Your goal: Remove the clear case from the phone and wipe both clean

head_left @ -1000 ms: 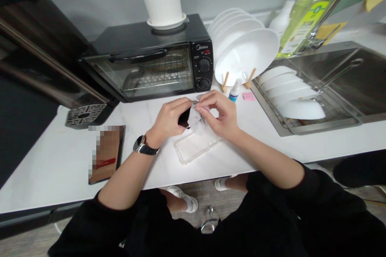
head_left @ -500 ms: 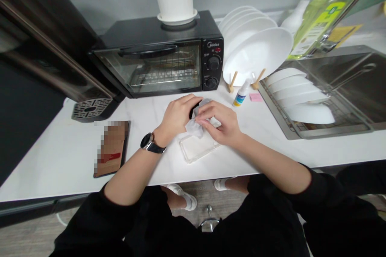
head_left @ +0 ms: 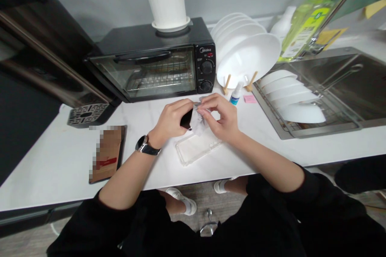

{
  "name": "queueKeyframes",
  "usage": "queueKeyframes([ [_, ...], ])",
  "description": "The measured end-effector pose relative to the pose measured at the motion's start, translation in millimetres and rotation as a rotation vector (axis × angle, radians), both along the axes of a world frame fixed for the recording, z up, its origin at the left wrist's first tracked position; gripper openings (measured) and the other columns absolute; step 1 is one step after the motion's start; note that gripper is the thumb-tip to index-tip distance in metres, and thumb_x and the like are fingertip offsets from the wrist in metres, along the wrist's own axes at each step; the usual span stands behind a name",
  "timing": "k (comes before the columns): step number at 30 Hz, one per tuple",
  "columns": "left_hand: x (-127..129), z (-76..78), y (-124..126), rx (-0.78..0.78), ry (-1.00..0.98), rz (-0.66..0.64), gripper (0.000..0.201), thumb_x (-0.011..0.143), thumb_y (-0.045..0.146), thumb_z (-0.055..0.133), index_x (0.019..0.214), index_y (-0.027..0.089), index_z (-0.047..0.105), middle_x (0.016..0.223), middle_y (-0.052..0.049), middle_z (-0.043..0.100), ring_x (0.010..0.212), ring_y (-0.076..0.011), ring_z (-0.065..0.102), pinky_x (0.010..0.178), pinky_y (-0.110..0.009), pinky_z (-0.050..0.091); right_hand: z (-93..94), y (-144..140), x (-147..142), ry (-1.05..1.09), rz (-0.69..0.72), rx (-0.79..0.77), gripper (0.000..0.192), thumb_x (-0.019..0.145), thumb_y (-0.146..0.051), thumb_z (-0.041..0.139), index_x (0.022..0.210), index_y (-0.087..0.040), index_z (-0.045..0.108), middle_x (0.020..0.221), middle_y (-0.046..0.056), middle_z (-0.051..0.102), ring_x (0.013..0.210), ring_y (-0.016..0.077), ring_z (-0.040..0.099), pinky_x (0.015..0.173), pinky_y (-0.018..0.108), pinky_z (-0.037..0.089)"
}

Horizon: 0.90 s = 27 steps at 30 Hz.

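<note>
My left hand (head_left: 174, 118), with a watch on its wrist, is closed around a dark phone (head_left: 186, 120); most of the phone is hidden by the hand and a cloth. My right hand (head_left: 221, 117) pinches a thin whitish wipe (head_left: 198, 121), which lies against the phone's right end. Just below both hands a clear phone case (head_left: 185, 153) rests flat on the counter. Behind the right hand stands a small spray bottle (head_left: 235, 94) with a blue label, its lower part covered by that hand.
A black toaster oven (head_left: 150, 72) stands at the back, bearing a white pot (head_left: 167, 4). White plates (head_left: 250, 58) lean in a rack, and bowls (head_left: 301, 112) sit by the sink (head_left: 358, 88). At left are a tablet (head_left: 108, 152) and a drip tray (head_left: 87, 115).
The left hand has turned a little, so more of the dark phone shows. The wipe has shifted over the phone's end with the right hand. The whole view has moved slightly.
</note>
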<state>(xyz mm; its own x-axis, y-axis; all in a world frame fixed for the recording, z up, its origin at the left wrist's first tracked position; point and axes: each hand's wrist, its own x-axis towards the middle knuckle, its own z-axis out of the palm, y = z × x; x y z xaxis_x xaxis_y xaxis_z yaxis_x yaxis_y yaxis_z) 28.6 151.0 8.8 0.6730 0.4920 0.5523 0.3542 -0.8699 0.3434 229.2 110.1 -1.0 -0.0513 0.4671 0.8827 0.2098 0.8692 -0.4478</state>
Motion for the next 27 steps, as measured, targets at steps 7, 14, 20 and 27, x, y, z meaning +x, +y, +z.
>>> queueKeyframes([
  [7,1,-3.3,1,0.003,0.004,0.034,0.014,0.088,0.028,0.064,0.099,0.020,0.064,0.093,-0.008,0.069,0.084,-0.0230,0.066,0.073,-0.034,0.051,0.1,-3,-3,-0.021,-0.018,-0.005,0.004,0.102,-0.021,0.067,0.103,-0.024,0.070,0.097,0.003,0.074,0.088,0.0161,0.070,0.072,0.030,0.059],
  [14,0,-1.3,0,-0.053,0.007,0.026,0.046,0.095,0.057,0.064,0.120,0.018,0.067,0.105,-0.010,0.073,0.093,-0.0260,0.069,0.081,-0.038,0.054,0.3,-11,-10,-0.211,0.133,0.124,0.008,0.105,-0.019,0.063,0.104,-0.024,0.069,0.096,0.003,0.076,0.090,0.0173,0.074,0.078,0.033,0.061],
  [20,2,0.0,-2,-0.005,-0.030,-0.014,0.019,0.093,0.030,0.063,0.108,0.018,0.067,0.099,-0.009,0.072,0.088,-0.0236,0.069,0.077,-0.035,0.053,-1.5,-2,-2,0.021,0.048,-0.063,0.002,0.102,-0.023,0.068,0.103,-0.024,0.071,0.097,0.003,0.074,0.089,0.0164,0.071,0.071,0.030,0.059],
  [27,3,0.4,-4,0.014,0.001,0.011,0.016,0.089,0.025,0.063,0.104,0.020,0.064,0.099,-0.008,0.070,0.088,-0.0231,0.067,0.076,-0.035,0.051,-3.8,-1,-2,0.056,-0.004,-0.045,0.006,0.101,-0.020,0.069,0.105,-0.024,0.071,0.099,0.004,0.073,0.091,0.0169,0.071,0.070,0.030,0.059],
])
